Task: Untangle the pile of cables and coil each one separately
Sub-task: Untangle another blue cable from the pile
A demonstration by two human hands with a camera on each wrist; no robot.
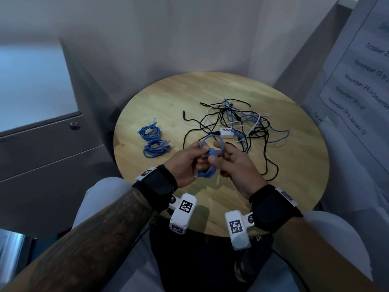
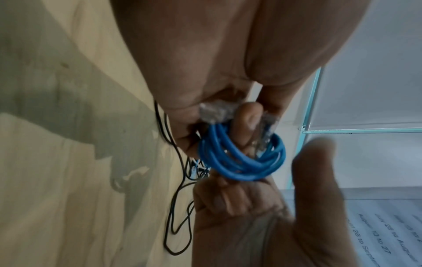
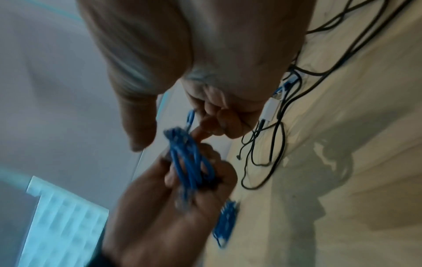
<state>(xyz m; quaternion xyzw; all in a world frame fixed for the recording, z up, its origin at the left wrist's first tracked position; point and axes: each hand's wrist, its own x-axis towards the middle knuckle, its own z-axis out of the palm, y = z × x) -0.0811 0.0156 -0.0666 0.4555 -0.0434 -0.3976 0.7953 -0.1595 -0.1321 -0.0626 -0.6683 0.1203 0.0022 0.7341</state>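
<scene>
Both hands hold one blue cable above the near middle of the round wooden table. My left hand grips the wound coil, with a clear plug against its fingers. My right hand pinches a loose loop of the same cable just over the coil. Two blue cables lie coiled on the table's left: one farther, one nearer. On the right lies a tangled pile of black, white and blue cables.
A white adapter block sits at the pile's near edge. Black strands trail towards the table's front right. A grey cabinet with a lock stands left. A printed notice hangs right. The person's knees are under the near edge.
</scene>
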